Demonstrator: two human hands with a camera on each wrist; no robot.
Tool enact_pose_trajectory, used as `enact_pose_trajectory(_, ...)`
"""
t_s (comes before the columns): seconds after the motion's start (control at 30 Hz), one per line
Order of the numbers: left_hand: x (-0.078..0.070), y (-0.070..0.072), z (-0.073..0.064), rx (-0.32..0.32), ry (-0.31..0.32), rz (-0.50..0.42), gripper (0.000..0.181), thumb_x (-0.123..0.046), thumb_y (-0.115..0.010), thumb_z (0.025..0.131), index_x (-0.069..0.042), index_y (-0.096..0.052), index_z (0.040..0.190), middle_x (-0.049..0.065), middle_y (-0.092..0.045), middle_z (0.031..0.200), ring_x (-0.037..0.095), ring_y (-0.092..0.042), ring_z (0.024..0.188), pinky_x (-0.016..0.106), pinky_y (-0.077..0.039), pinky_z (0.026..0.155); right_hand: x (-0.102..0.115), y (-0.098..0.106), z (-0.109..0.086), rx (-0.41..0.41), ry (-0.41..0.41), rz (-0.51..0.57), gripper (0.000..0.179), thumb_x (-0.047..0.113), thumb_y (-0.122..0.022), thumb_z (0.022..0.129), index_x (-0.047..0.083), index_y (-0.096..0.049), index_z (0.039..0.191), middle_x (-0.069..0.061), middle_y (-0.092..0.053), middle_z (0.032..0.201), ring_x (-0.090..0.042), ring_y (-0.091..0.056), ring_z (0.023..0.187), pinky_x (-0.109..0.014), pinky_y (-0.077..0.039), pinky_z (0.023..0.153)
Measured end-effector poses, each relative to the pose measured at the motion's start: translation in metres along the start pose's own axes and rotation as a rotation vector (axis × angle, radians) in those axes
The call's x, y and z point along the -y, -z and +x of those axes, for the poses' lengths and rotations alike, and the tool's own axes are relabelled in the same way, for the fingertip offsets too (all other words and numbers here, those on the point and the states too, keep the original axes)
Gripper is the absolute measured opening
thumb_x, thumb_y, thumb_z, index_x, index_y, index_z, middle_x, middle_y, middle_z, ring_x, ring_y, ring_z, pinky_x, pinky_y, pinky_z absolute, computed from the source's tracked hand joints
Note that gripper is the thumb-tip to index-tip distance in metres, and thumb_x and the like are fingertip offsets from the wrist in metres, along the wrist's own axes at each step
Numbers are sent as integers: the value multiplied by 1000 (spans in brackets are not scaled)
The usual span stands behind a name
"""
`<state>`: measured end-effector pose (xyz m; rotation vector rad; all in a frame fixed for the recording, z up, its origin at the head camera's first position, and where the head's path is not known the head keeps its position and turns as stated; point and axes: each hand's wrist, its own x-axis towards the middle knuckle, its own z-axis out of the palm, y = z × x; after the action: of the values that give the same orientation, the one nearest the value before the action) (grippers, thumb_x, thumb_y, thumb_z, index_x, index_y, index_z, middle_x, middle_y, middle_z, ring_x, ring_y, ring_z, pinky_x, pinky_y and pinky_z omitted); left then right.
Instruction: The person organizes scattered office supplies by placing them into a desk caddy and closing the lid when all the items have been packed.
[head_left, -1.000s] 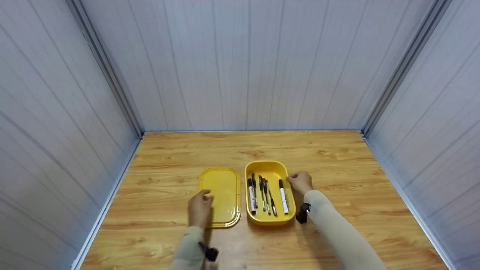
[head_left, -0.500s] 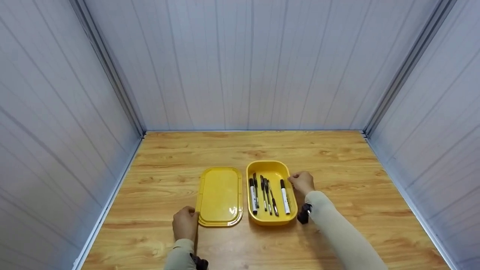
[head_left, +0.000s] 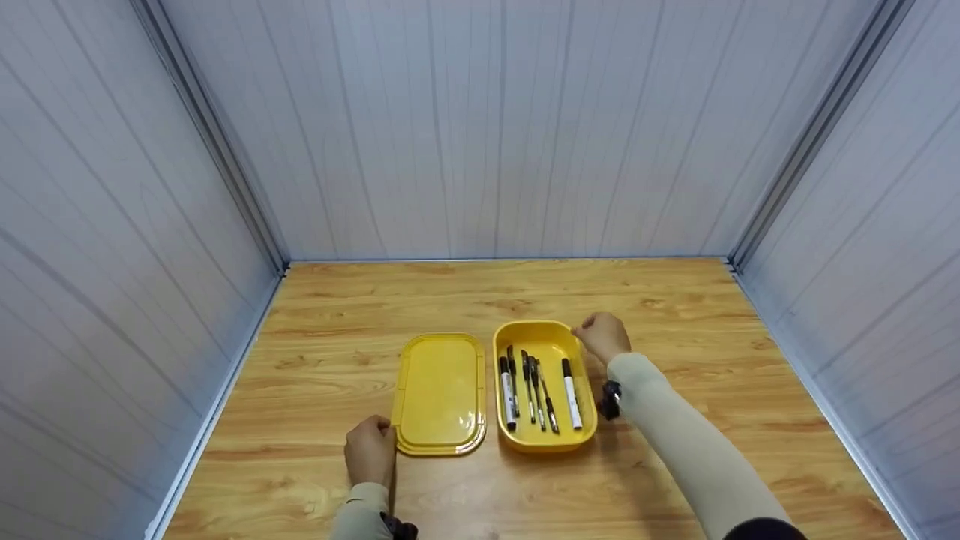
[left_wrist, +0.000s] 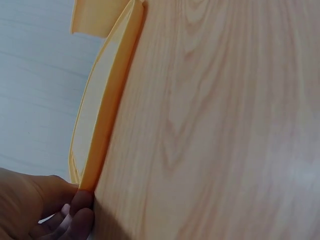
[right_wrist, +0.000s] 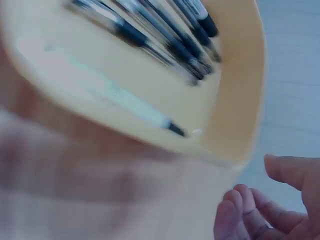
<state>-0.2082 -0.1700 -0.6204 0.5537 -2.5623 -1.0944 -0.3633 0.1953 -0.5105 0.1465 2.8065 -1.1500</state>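
A yellow plastic lid (head_left: 441, 390) lies flat on the wooden table, left of a yellow box (head_left: 551, 346). In the left wrist view, my left hand (left_wrist: 45, 205) pinches the lid's edge (left_wrist: 107, 105) between thumb and fingers, at its near left corner. The box holds two white markers with black caps, one marker (head_left: 508, 394) at its left side and the other marker (head_left: 572, 397) at its right, with several slim pens (head_left: 533, 379) between. My right hand (head_left: 604, 337) is beside the box's far right corner. In the right wrist view its thumb and fingers are spread, apart from the box wall.
Pale panel walls (head_left: 495, 135) enclose the wooden table (head_left: 337, 300) at the back and both sides. A narrow strip of table separates lid and box. Dark wrist devices sit on both sleeves (head_left: 667, 420).
My left hand has moved from above the lid to its near left corner and taken hold of the edge. My right hand has slid away from me along the box's right side to the far corner.
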Motion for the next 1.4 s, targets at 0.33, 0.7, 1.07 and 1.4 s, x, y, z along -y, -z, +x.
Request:
enact_pose_trajectory(0.33,7,8,-20,31,104,77,4,-1,-70,84,-2,-72,81,3,-64,70,16,-58,63,34,-48,58,102,-60,31,230,239,-77,20,10,-73,87,-1,-71,104,-15,-70,106,-28,-65,96,-37,-55,84)
enact_pose_trajectory(0.7,0,-5,-50,88,127,66,6,-3,-71,83,-8,-74,80,-2,-63,69,12,-57,63,30,-48,58,80,-132,17,278,313,-579,21,11,-65,93,3,-70,112,-10,-71,108,-24,-66,99,-42,-55,87)
enact_pose_trajectory(1.07,-4,-2,-63,74,101,72,7,-3,-72,80,-9,-75,82,-4,-63,68,10,-57,64,31,-49,59,57,-150,11,243,303,-710,11,5,-62,94,4,-72,92,-10,-73,88,-20,-69,79,-42,-57,75)
enact_pose_trajectory(1.4,-4,3,-60,33,59,89,5,-5,-75,78,-9,-76,80,-5,-64,67,8,-58,63,29,-50,59,57,-145,17,215,346,-667,15,3,-58,94,2,-72,88,-13,-73,92,-26,-69,87,-46,-55,83)
